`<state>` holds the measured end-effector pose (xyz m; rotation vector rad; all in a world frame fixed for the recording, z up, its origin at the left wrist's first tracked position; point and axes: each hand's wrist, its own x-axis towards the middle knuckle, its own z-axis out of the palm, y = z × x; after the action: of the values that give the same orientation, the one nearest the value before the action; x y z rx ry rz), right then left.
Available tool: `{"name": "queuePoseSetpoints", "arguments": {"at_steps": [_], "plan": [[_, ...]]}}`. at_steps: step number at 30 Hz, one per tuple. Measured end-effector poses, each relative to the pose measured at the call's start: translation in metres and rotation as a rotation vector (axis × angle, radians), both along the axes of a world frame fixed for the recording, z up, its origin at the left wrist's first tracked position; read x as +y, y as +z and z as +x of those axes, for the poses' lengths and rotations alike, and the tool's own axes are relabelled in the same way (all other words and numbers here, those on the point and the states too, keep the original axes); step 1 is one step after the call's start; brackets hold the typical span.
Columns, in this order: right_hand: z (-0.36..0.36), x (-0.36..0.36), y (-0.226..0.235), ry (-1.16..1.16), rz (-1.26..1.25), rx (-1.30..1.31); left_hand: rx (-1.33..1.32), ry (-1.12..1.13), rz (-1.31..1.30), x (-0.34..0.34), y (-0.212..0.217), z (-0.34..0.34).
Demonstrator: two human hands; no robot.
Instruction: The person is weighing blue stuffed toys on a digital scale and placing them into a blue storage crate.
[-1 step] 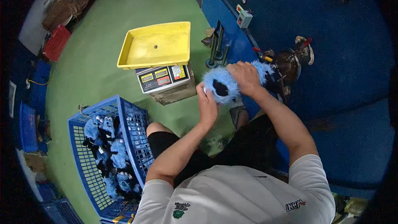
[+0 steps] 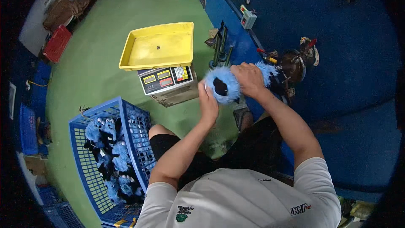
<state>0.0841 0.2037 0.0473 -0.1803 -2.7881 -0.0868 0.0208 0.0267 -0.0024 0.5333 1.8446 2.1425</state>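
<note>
A fluffy blue plush toy [image 2: 215, 77] with a black patch stretches between my two hands, in front of a metal machine fitting [image 2: 292, 66] on the blue machine at the right. My left hand [image 2: 207, 104] grips the toy's left end from below, fingers partly hidden behind the fur. Over its middle lies my right hand [image 2: 249, 78], fingers wrapped round it. Fur also shows beyond that hand, close against the fitting; whether it touches it is hidden.
Left of my legs stands a blue plastic basket [image 2: 125, 122] with several blue-and-black plush toys inside. Ahead, a yellow tray [image 2: 158, 59] rests on a weighing scale [image 2: 168, 80]. A grey switch box [image 2: 249, 19] sits on the blue machine's edge, and dark pedals [image 2: 219, 48] stand beside it.
The toy's left end and my left hand have shifted slightly to the left. My right hand stays in nearly the same place on the toy.
</note>
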Motion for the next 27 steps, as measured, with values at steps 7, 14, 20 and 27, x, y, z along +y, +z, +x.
{"name": "queuePoseSetpoints", "arguments": {"at_steps": [7, 14, 20, 27], "plan": [[0.007, 0.001, -0.004, -0.089, -0.043, -0.01, 0.259, -0.102, -0.239, 0.01, 0.067, -0.022], [0.003, -0.004, 0.007, -0.009, 0.103, -0.014, -0.236, -0.045, 0.044, -0.01, -0.005, 0.03], [0.002, -0.009, 0.008, -0.113, 0.069, -0.101, -0.143, -0.309, -0.04, 0.014, 0.009, -0.057], [0.006, -0.01, 0.013, -0.051, 0.022, -0.002, 0.412, -0.133, -0.252, -0.018, 0.035, -0.011]]}}
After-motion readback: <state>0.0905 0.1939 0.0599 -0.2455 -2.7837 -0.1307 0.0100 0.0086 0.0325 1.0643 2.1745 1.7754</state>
